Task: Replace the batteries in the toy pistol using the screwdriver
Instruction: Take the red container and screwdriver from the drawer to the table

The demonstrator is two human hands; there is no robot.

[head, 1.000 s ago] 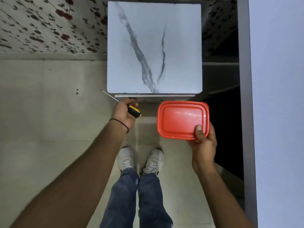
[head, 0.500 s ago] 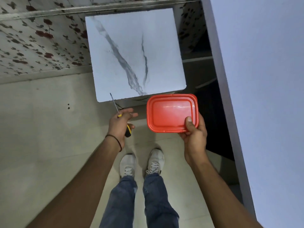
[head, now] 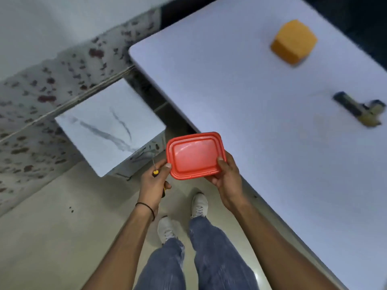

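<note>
Our left hand [head: 154,182] grips screwdriver [head: 155,173], right hand [head: 227,174] grips red box [head: 195,154]. Toy pistol [head: 361,111] on table [head: 251,97]: likely light, rigid plastic; we'd grasp handle.

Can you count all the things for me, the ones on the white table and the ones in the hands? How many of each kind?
toy pistol: 1
orange block: 1
red container: 1
screwdriver: 1
Total: 4
</note>
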